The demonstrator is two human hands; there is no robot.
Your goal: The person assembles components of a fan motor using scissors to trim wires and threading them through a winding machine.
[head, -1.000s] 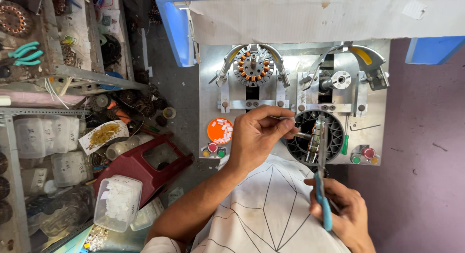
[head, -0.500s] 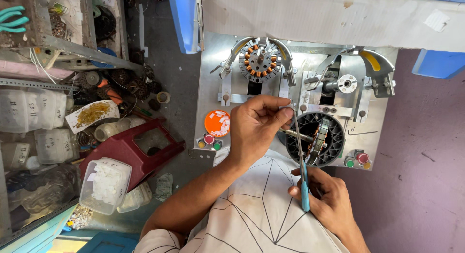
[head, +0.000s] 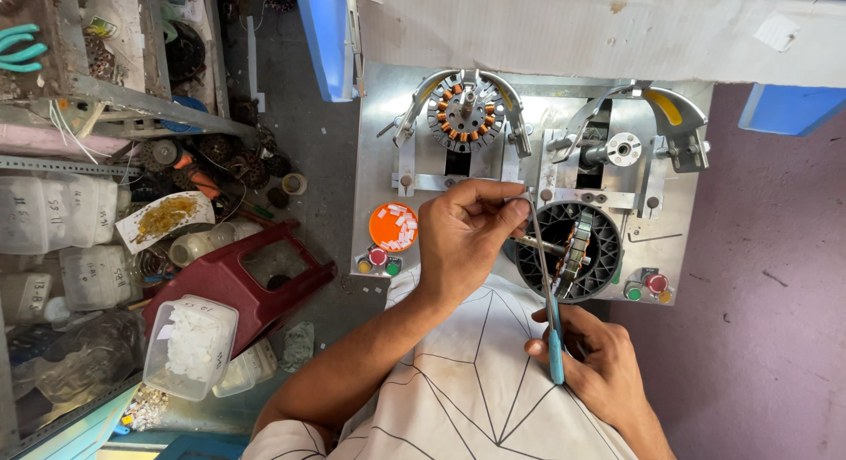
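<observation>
The long, thin metal tool with a blue handle (head: 548, 310) looks light, stiff and narrow, likely to twist if gripped loosely; the blue handle is the sensible place to hold it. The right hand (head: 592, 367) is closed around that handle, below the black round ribbed motor housing (head: 568, 252). The left hand (head: 463, 235), just left of the housing, has fingertips pinched together at the tool's upper end, though whether they grip the tip or something finer I cannot tell. The tool runs along the housing's left edge
</observation>
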